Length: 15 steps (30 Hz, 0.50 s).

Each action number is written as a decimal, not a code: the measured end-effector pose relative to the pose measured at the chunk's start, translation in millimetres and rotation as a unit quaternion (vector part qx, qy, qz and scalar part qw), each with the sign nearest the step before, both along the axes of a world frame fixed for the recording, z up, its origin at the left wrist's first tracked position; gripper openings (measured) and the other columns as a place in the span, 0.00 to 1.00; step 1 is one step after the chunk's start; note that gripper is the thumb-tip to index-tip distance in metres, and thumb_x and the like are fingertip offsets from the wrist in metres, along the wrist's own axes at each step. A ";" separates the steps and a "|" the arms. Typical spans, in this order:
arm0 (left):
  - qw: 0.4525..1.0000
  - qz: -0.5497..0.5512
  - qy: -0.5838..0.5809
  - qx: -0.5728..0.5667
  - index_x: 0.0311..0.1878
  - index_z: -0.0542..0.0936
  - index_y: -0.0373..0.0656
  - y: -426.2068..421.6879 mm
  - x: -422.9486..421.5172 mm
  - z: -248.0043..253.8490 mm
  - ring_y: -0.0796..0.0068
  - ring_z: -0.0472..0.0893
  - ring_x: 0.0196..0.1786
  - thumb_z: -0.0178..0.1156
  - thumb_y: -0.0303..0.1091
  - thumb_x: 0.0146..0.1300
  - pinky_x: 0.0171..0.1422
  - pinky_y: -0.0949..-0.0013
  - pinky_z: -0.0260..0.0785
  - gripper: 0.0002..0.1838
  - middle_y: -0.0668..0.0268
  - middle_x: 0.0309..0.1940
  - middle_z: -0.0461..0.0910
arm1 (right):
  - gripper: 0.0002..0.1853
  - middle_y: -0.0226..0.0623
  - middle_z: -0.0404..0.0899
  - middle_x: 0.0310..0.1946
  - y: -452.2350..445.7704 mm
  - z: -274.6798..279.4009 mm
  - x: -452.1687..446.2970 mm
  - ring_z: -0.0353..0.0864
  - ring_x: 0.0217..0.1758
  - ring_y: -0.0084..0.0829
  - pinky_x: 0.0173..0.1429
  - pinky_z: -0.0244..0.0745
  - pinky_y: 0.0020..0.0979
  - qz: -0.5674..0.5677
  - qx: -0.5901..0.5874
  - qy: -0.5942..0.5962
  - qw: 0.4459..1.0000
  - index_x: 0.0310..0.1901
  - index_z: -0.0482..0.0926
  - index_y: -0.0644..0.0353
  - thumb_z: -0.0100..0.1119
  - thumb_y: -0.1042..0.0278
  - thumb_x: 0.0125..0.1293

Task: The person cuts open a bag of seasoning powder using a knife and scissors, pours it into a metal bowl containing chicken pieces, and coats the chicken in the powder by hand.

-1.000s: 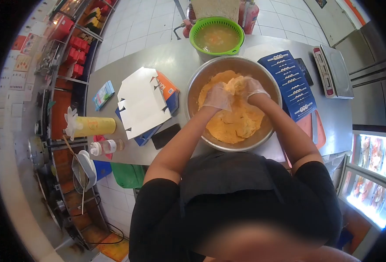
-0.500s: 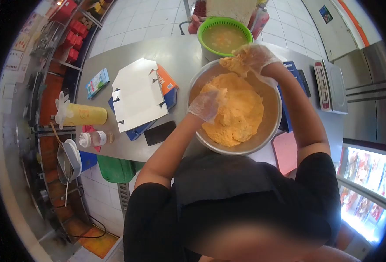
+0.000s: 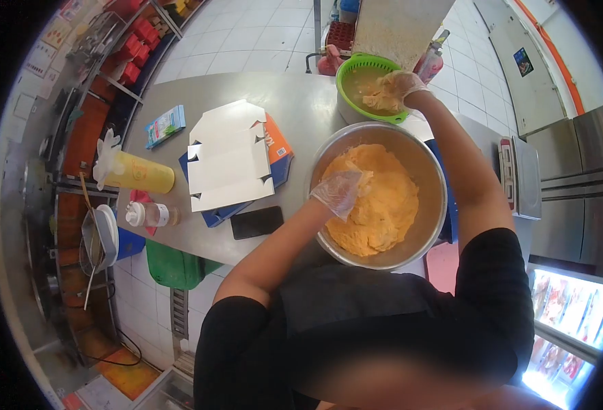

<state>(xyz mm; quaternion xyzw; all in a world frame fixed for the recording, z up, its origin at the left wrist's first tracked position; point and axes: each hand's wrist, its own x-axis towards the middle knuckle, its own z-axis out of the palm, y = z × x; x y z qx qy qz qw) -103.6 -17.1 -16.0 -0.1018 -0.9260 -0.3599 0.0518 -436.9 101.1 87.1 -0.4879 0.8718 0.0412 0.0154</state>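
A large steel bowl (image 3: 440, 217) holds a heap of orange seasoned flour (image 3: 383, 215). My left hand (image 3: 339, 193), in a clear plastic glove, rests at the left of the heap. Its flour-covered fingers are stretched into the flour, with nothing visible in them. My right hand (image 3: 409, 85), also gloved, is shut on a flour-coated chicken piece (image 3: 382, 99). That piece hangs over the green strainer basket (image 3: 346, 63), which sits in a pale container behind the bowl. Cloudy liquid (image 3: 363, 78) shows inside the basket; the right hand partly covers it.
On the steel table (image 3: 301, 92) to the left are a white cardboard box (image 3: 232, 160), a black phone (image 3: 257, 223), a yellow squeeze bottle (image 3: 141, 171), a clear shaker (image 3: 155, 214) and a blue packet (image 3: 165, 126). A scale (image 3: 522, 178) stands at right, a pink board (image 3: 441, 266) near the front.
My right hand has carried the coated chicken piece from the bowl's far rim to over the green basket. My left hand stays at the flour. The camera view has shifted.
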 end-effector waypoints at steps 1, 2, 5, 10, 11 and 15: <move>1.000 0.001 0.024 0.008 0.48 0.82 0.42 0.1 -0.1 -3.9 0.50 0.83 0.46 0.58 0.43 0.70 0.52 0.53 0.76 0.14 0.52 0.41 0.83 | 0.13 0.44 0.86 0.47 4.7 -6.8 -4.7 0.85 0.51 0.44 0.56 0.79 0.40 -0.062 -0.061 -0.017 0.996 0.53 0.84 0.49 0.57 0.61 0.71; 0.999 0.002 0.048 0.015 0.48 0.82 0.42 -0.5 -0.9 -13.5 0.50 0.83 0.46 0.59 0.42 0.70 0.52 0.53 0.76 0.14 0.53 0.41 0.83 | 0.14 0.45 0.86 0.48 6.5 -0.1 2.3 0.85 0.52 0.45 0.56 0.79 0.40 -0.124 -0.122 -0.033 0.984 0.55 0.84 0.48 0.57 0.61 0.71; 0.985 -0.036 0.129 -0.113 0.51 0.82 0.42 -14.6 0.0 -10.2 0.53 0.84 0.47 0.60 0.37 0.67 0.54 0.56 0.77 0.14 0.54 0.41 0.84 | 0.17 0.48 0.84 0.52 19.1 33.4 34.8 0.84 0.54 0.47 0.59 0.78 0.41 -0.176 -0.222 -0.050 0.958 0.59 0.81 0.49 0.58 0.58 0.71; 0.969 0.118 0.001 0.217 0.55 0.82 0.40 -14.1 -22.6 57.1 0.51 0.85 0.49 0.60 0.37 0.63 0.56 0.55 0.78 0.19 0.49 0.48 0.85 | 0.25 0.49 0.80 0.60 59.8 36.5 126.1 0.81 0.60 0.48 0.64 0.75 0.44 -0.152 -0.352 -0.056 0.922 0.63 0.77 0.55 0.62 0.53 0.69; 0.958 0.121 -0.038 0.258 0.56 0.81 0.40 -23.1 -34.8 64.8 0.51 0.85 0.49 0.61 0.37 0.62 0.55 0.55 0.78 0.20 0.48 0.48 0.85 | 0.27 0.48 0.79 0.62 67.8 39.0 152.2 0.80 0.62 0.48 0.65 0.75 0.44 -0.176 -0.350 -0.087 0.916 0.63 0.77 0.56 0.63 0.51 0.68; 0.923 0.148 -0.090 0.343 0.54 0.82 0.43 -43.8 -112.3 82.2 0.51 0.86 0.49 0.61 0.37 0.61 0.53 0.54 0.79 0.18 0.48 0.49 0.84 | 0.29 0.45 0.75 0.67 93.0 -3.5 227.2 0.78 0.65 0.46 0.69 0.73 0.42 -0.139 -0.250 -0.122 0.951 0.66 0.76 0.50 0.66 0.49 0.65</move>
